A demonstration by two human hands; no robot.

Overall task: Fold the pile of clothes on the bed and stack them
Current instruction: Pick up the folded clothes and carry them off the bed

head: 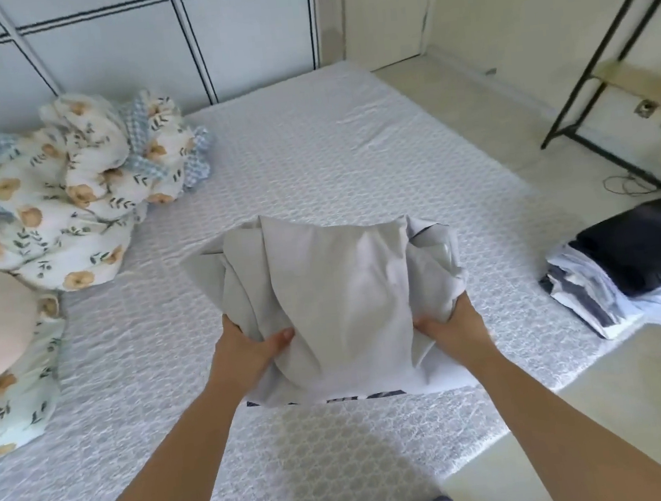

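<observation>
Two hands, left hand point(245, 347) and right hand point(453, 329), are gripping a grey garment point(334, 303) being held over the quilted mattress point(311, 162), near white cabinets point(175, 34).

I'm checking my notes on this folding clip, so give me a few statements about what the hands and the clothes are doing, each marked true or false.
1. Both hands hold the pale grey garment. True: the left hand and right hand each have a grip on a lower side.
2. The stack of folded clothes lies near the bed's right edge. True.
3. A white item tops that stack. False: a dark navy one does.
4. The floral bedding is neatly folded. False: it lies bunched on the left.
</observation>
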